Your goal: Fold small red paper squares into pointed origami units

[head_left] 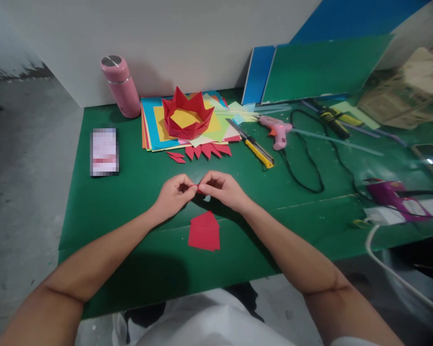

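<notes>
Over the middle of the green table, my left hand (177, 193) and my right hand (222, 189) meet fingertip to fingertip. Both pinch a small piece of red paper (198, 187), mostly hidden by my fingers. A small pale scrap (207, 198) shows just below my right fingers. Closer to me lie several loose red paper squares (204, 233), overlapping. Beyond my hands is a row of folded red paper pieces (208, 151) with pointed ends. Behind them, a red folded-paper ring (187, 126) with pointed tips sits on a stack of coloured paper sheets (149, 127).
A pink bottle (121, 89) stands back left, near a blurred-out packet (104, 152). To the right lie a yellow utility knife (260, 153), a pink glue gun (277, 129) with a black cord, and a purple box (389, 192). A green board (321, 72) leans at the back.
</notes>
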`<state>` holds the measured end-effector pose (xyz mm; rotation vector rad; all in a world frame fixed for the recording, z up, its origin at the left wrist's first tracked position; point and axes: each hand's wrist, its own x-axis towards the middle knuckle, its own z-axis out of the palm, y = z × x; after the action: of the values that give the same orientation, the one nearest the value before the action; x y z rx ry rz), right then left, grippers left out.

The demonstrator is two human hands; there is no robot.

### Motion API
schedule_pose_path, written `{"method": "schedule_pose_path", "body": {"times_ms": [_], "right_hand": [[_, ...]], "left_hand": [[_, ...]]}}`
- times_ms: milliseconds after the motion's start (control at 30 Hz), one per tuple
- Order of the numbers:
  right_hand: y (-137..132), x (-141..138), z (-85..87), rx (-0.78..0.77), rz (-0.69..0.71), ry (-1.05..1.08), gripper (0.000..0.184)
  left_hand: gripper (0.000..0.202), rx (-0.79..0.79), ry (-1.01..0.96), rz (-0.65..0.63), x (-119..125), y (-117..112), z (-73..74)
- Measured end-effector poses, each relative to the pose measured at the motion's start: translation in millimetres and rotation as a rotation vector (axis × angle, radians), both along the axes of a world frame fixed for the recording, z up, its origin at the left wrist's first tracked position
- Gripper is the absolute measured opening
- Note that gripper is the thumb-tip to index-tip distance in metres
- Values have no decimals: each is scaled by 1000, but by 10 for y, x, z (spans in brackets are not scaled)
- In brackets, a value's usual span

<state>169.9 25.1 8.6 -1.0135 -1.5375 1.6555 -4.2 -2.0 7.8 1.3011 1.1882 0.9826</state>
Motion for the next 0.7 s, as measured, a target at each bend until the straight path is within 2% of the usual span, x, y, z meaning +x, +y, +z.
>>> {"method": "schedule_pose_path", "body": {"times_ms": [200,300,700], "right_hand": [[-6,-10,13,66,-73,-59,33],[-8,-18,3,60,-108,-58,33],[-28,-30,-6,43,-83,-21,30]], "left_hand": [[19,-62,16,-7,15,-4,-26],[21,-12,62,7,20,-18,-24],[19,28,69,9,14,-7,-32]]}}
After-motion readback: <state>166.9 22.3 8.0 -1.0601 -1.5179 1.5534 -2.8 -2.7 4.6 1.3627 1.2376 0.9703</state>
